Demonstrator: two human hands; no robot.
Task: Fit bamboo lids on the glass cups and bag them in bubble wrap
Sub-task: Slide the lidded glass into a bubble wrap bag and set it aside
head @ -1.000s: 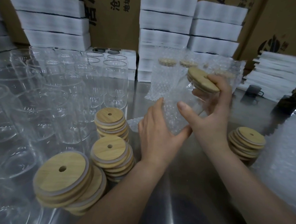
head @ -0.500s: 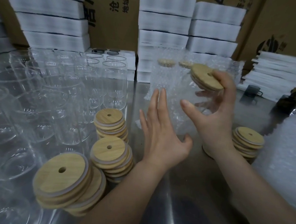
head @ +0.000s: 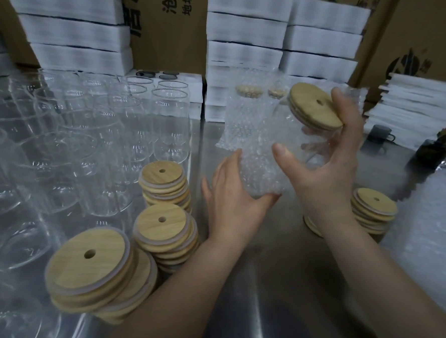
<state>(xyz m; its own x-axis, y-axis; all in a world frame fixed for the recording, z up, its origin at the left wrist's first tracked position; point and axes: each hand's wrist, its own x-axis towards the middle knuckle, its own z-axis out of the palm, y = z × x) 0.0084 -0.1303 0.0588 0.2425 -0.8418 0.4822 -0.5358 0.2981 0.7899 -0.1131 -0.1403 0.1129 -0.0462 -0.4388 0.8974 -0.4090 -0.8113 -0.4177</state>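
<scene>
My right hand [head: 324,159] grips a glass cup [head: 312,145] capped with a bamboo lid [head: 315,109], tilted above the steel table. A bubble wrap bag [head: 261,168] covers the cup's lower part. My left hand [head: 230,198] cups the bag's bottom end, thumb under it. Two wrapped, lidded cups [head: 246,112] stand just behind. Stacks of bamboo lids [head: 92,273] [head: 163,228] [head: 163,183] lie at the left front, and another stack of lids [head: 373,212] sits right of my right wrist.
Many bare glass cups [head: 167,123] crowd the table's left half. White foam trays [head: 245,39] and cardboard boxes are piled along the back. A heap of bubble wrap [head: 429,233] lies at the right edge, a dark mug [head: 379,134] beyond it.
My left hand went from gripping the bag, to lifted open, and back to cupping the bag's bottom. The right hand raised the lidded cup slightly.
</scene>
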